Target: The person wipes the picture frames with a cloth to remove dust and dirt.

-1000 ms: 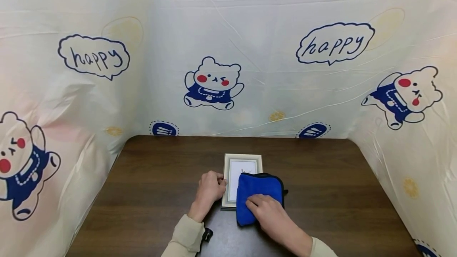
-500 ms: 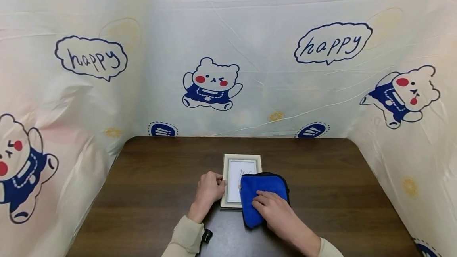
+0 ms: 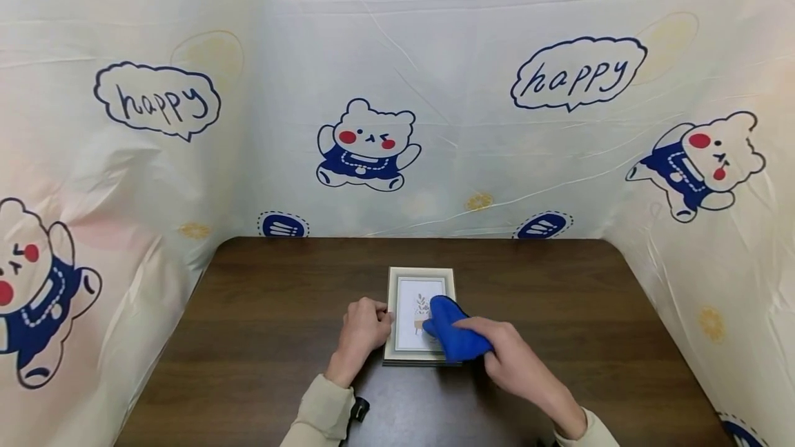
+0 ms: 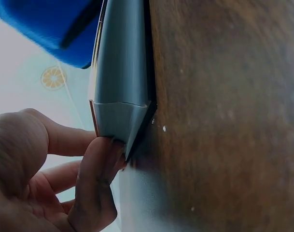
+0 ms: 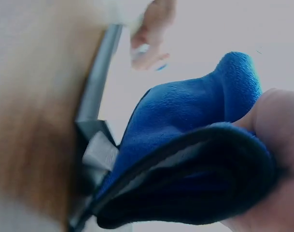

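Note:
A picture frame (image 3: 422, 272) with a pale border and a small plant print lies flat on the table. My left hand (image 3: 363, 328) holds the frame's left edge, its thumb and fingers pinching the frame side (image 4: 120, 58) in the left wrist view. Over the frame's right part is a blue cloth (image 3: 459, 336) with dark edging, bunched up in my right hand (image 3: 515, 361). In the right wrist view the cloth (image 5: 180, 106) is folded over on itself, and a small white tag (image 5: 101, 151) sticks out near the frame's corner. The cloth hides part of the print.
A dark brown wooden table (image 3: 267, 295) lies under everything. Behind it and at both sides hangs a pale curtain (image 3: 459, 54) printed with bears and "happy" bubbles. A black band (image 3: 360, 409) sits at the left wrist.
My right hand has gone from resting on the spread cloth to gripping it bunched up, and more of the print shows. The left hand and the frame have stayed in place.

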The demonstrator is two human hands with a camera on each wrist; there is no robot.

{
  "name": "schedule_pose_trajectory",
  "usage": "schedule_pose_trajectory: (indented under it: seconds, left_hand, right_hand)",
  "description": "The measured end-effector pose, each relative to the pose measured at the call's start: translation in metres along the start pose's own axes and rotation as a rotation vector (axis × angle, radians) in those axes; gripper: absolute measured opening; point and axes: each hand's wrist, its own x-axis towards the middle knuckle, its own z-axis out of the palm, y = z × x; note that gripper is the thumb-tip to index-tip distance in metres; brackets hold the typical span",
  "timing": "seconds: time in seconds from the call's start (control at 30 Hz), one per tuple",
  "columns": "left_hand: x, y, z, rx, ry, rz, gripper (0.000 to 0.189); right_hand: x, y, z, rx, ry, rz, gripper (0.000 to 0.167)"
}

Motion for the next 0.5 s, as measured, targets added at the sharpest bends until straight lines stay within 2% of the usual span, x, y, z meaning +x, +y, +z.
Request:
schedule_pose_trajectory:
  seconds: [0.1,0.27,0.37,0.5]
  left_hand:
    - [0.001,0.0,-0.001,0.002,0.002,-0.004,0.016]
    - [0.0,0.0,-0.001,0.001,-0.019,-0.016,0.008]
    - [0.001,0.0,-0.002,0.001,-0.02,-0.003,0.009]
    - [0.001,-0.002,-0.003,-0.005,-0.013,0.012,0.007]
  right_hand:
    - [0.005,-0.003,-0.006,0.063,0.067,0.039,0.07]
    - [0.016,-0.01,0.002,0.046,0.144,0.023,0.068]
    - [0.021,-0.016,0.014,0.011,0.139,-0.024,0.07]
    - [0.025,-0.025,0.034,-0.09,0.097,-0.106,0.071]
